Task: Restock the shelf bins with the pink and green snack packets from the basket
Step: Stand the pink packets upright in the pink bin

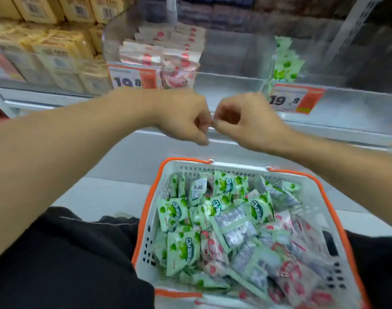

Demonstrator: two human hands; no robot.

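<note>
We see a white basket with an orange rim and a perforated dot pattern along its walls. Inside, the green packets are pale green with darker green blobs and white lettering — some show grey-and-white barcode backs. The pink packets among them are pale with red-pink spots. On the shelf, the stacked pink packets match, the price tags are white and orange with black numerals, and the boxes are yellow.
</note>
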